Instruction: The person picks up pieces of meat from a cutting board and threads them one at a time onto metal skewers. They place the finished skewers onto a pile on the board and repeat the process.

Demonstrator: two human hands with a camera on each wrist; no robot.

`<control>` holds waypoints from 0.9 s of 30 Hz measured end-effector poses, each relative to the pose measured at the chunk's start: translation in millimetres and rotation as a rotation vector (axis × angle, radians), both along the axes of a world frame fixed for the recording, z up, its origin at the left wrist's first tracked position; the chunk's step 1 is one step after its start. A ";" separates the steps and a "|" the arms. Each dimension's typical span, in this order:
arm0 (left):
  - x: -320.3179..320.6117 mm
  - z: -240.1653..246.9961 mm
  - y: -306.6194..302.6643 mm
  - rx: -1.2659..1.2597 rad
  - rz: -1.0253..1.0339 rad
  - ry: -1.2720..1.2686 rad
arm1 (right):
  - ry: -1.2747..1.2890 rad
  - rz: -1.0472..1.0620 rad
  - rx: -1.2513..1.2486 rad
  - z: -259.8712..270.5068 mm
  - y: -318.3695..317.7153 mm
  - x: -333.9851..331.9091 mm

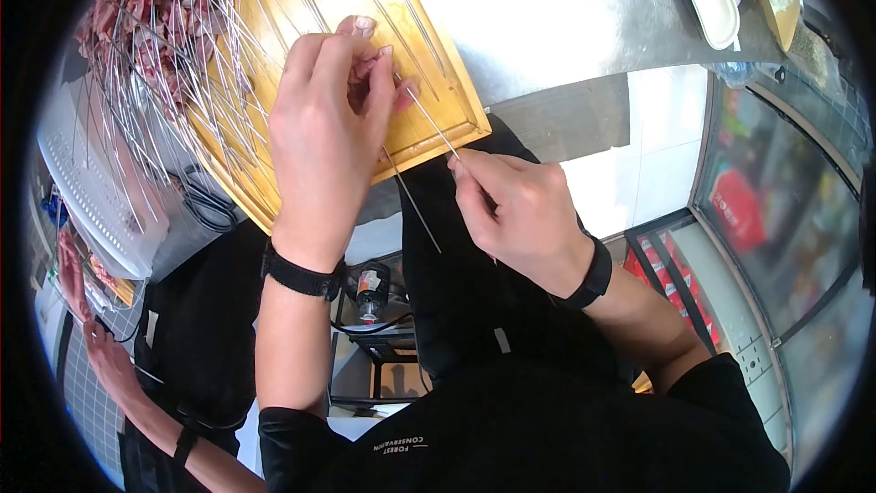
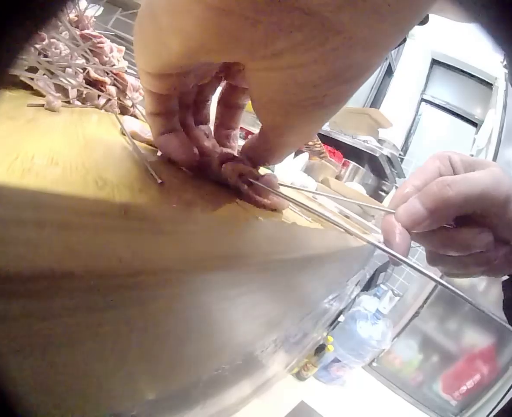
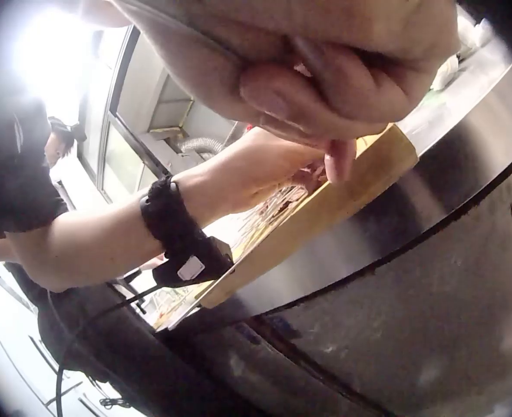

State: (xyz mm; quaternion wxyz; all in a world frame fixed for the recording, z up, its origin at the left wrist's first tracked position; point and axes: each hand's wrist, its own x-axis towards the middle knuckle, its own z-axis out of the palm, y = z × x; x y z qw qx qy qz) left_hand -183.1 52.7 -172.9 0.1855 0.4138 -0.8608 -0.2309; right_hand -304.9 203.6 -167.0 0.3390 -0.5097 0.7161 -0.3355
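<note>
the brushed-steel counter [image 1: 566,23] spreads out widest, glossy under the light, and on it sits the yellow wooden board [image 1: 461,117], flat, wet-looking, with a raised rim. over at its left, a tangled heap of skewered meat [image 1: 169,0], pink-red and ragged, bristling with thin bare metal rods.

now the hands, at the board's near right corner: the left hand [image 1: 319,123] arches over, thumb and fingertips pinching the small meat piece [image 2: 263,191], soft, moist, folded. the right hand [image 1: 520,201] is just off the board's edge, fingers curled, thumb and forefinger pinching the thin skewer [image 1: 432,120].

here's the key line: that skewer's long axis slants from the right fingertips, forward and leftward, straight at the meat piece, its far end at the meat; how deep it goes i can't tell. the left hand is the nearer one, right around the meat. and a second skewer [image 1: 415,205], slim, straight, smooth, juts from under the left hand past the rim.
</note>
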 end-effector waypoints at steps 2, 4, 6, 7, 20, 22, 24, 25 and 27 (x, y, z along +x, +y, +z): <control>-0.3 1.8 -0.9 0.025 -0.002 -0.036 | -0.004 0.061 0.092 3.9 -0.1 -3.8; -0.5 2.3 -0.7 0.052 -0.004 -0.072 | -0.001 0.071 0.099 5.6 -0.8 -5.6; -1.1 2.5 -0.1 0.100 0.007 -0.059 | 0.002 0.079 0.105 8.0 -1.7 -7.5; 0.4 1.7 -0.1 0.099 0.008 -0.059 | -0.002 0.090 0.110 9.7 -2.2 -8.1; 5.9 -0.2 8.7 0.108 0.029 0.011 | 0.022 0.029 0.043 3.2 -20.8 -1.7; 6.7 4.4 13.4 0.112 0.026 -0.012 | -0.045 -0.015 0.049 6.6 -12.2 -0.3; 4.9 10.1 17.3 0.178 0.042 -0.019 | -0.110 -0.060 0.060 10.0 1.7 -1.6; 2.1 12.5 15.8 0.180 0.043 -0.018 | -0.169 -0.065 0.103 10.5 10.2 -3.3; -1.4 18.2 12.3 0.201 0.208 -0.026 | -0.267 -0.094 0.152 8.7 25.0 -1.6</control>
